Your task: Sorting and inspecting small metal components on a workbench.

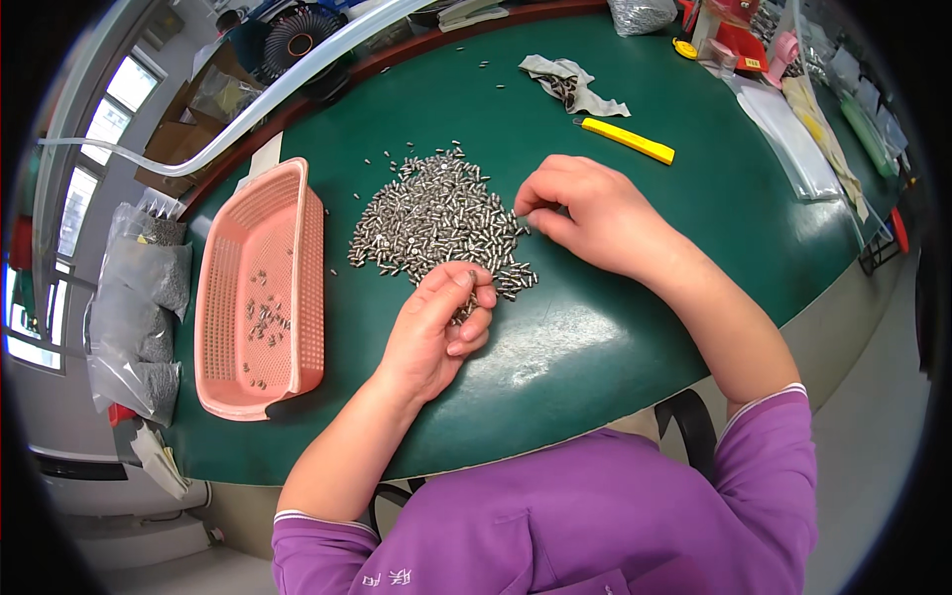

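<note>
A heap of small silvery cylindrical metal parts (426,208) lies on the green tabletop in front of me. My left hand (441,312) is curled at the heap's near edge. Several of the metal parts show in its palm, and one shows at the thumb and forefinger. At the heap's right edge is my right hand (585,213), its fingers bent and thumb and forefinger drawn together. Whatever is between those fingertips is too small to make out. To the left, a pink perforated plastic basket (309,297) holds some scattered metal parts.
A yellow utility knife (627,140) lies beyond my right hand, near a crumpled pale cloth (595,99) with dark parts on it. Filled clear bags (154,288) stand left of the basket. Flat plastic bags (788,144) and a red bin (742,48) are at the far right.
</note>
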Action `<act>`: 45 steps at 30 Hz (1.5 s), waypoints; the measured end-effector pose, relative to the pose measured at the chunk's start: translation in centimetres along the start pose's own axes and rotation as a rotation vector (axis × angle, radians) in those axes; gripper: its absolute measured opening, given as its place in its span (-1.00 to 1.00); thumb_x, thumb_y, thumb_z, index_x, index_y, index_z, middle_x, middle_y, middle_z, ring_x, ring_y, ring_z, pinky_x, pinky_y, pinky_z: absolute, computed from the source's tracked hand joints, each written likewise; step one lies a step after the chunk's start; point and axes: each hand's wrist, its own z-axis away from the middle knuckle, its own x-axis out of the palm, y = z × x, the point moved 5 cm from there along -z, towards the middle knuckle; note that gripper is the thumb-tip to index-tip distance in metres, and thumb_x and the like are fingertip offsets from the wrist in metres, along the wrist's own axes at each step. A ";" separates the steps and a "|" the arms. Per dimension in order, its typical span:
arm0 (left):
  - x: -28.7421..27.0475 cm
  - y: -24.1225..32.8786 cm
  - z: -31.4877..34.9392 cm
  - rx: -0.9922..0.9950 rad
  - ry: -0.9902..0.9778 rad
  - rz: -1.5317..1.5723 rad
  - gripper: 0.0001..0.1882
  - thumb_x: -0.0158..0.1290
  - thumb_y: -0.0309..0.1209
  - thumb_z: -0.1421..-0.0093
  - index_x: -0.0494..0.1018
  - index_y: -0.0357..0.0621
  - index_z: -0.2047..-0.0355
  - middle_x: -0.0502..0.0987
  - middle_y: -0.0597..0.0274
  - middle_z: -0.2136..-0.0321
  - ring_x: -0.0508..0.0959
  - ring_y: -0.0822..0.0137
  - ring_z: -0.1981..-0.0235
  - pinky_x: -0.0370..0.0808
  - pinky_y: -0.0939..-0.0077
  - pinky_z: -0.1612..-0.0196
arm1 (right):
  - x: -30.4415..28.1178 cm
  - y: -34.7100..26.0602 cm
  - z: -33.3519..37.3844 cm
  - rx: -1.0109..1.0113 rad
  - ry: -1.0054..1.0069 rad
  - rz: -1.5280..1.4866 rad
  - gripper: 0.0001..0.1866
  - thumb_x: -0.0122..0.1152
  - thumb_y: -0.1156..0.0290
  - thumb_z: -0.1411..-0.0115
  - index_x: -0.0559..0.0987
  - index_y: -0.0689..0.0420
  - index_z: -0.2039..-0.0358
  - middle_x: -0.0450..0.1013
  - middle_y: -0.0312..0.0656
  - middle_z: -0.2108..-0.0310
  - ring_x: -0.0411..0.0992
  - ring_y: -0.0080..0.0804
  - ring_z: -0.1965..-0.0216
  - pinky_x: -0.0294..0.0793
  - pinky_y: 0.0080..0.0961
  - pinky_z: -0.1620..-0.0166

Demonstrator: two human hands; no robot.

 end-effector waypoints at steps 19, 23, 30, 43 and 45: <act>-0.1 -0.1 0.0 0.005 -0.005 0.024 -0.82 -0.07 -0.46 -0.24 0.32 -0.16 0.15 0.39 0.24 0.39 0.24 0.60 0.62 0.08 0.82 0.69 | 1.6 -0.9 0.2 0.006 -0.127 -0.251 -0.90 0.21 0.50 -0.01 0.51 0.13 0.40 0.36 -0.24 0.40 0.39 -0.37 0.34 0.40 -0.51 0.26; 0.2 -0.2 0.1 -0.001 -0.006 -0.033 -0.77 -0.02 -0.51 -0.20 0.30 -0.16 0.12 0.40 0.26 0.39 0.24 0.61 0.63 0.09 0.82 0.69 | 2.8 -2.4 0.6 0.049 -0.287 -0.562 -0.89 0.19 0.46 -0.09 0.54 0.10 0.33 0.32 -0.30 0.31 0.33 -0.56 0.31 0.35 -0.62 0.25; 0.2 0.0 0.1 0.022 -0.028 -0.009 -0.89 -0.11 -0.43 -0.26 0.36 -0.16 0.25 0.40 0.26 0.44 0.22 0.60 0.65 0.07 0.81 0.70 | 2.5 -1.5 0.2 0.124 -0.170 -0.530 -0.87 0.19 0.47 -0.08 0.54 0.11 0.31 0.39 -0.32 0.36 0.37 -0.54 0.35 0.38 -0.60 0.27; 0.2 0.3 0.2 0.011 -0.022 0.038 -0.80 -0.22 -0.39 -0.29 0.34 -0.23 0.20 0.37 0.18 0.39 0.24 0.51 0.60 0.10 0.76 0.68 | 2.0 1.1 0.5 -0.028 -0.058 0.065 -0.89 0.23 0.49 0.06 0.53 0.06 0.45 0.38 -0.26 0.41 0.40 -0.31 0.29 0.42 -0.40 0.24; 0.1 0.3 0.3 0.014 -0.015 0.031 -0.79 -0.21 -0.37 -0.29 0.33 -0.24 0.20 0.36 0.18 0.39 0.24 0.51 0.60 0.10 0.76 0.67 | 2.0 0.7 0.5 -0.031 -0.081 0.086 -0.89 0.23 0.46 0.06 0.54 0.03 0.45 0.37 -0.26 0.41 0.39 -0.29 0.27 0.41 -0.38 0.22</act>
